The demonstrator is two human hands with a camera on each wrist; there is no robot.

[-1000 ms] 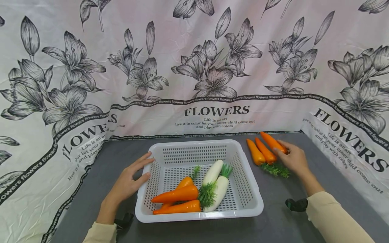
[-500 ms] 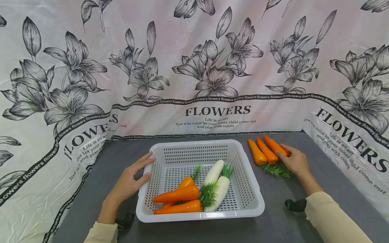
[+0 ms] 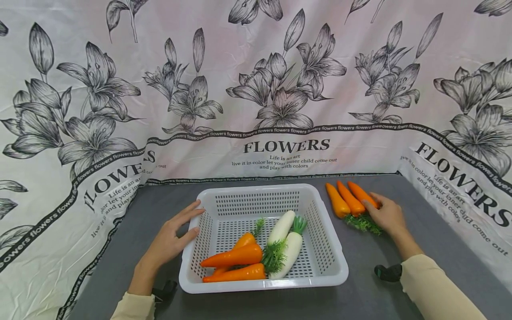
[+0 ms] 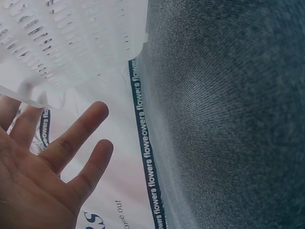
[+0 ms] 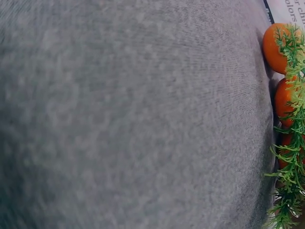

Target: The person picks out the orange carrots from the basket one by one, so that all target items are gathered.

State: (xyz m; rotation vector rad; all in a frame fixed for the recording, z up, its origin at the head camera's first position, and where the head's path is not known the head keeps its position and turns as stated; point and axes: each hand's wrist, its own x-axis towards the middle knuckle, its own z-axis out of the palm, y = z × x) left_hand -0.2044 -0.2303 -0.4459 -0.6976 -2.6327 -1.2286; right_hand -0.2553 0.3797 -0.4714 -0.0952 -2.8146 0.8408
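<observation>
Pinching the thick end of the outermost carrot (image 3: 360,192), the right hand (image 3: 389,215) has its thumb on the near side and its fingers curled over the far side; in the right wrist view the hand itself hardly shows, only round carrot ends and greens at the edge. The carrot lies just ahead and to the left of that hand, its thin tip pointing away from it. A middle carrot (image 3: 350,198) and a yellower carrot (image 3: 338,202) sit farther left of the same hand, lined up in much the same direction, probably so that the row stays neat and every thick end faces the reach. Feathery greens (image 3: 363,223) spread under and beside the thumb, on the near side of the row; holding the firm body rather than this soft tuft likely gives better control. The left hand (image 3: 166,242) is relaxed, fingers spread and fairly straight, some fingertips touching the side of the white basket (image 3: 304,282), which stands to its right; it grasps nothing, and the light touch seems meant to steady the basket. Inside, near the left hand's side, orange carrots (image 3: 233,256) lie in a pile, with white radishes (image 3: 293,251) beyond them, farther from that hand.
</observation>
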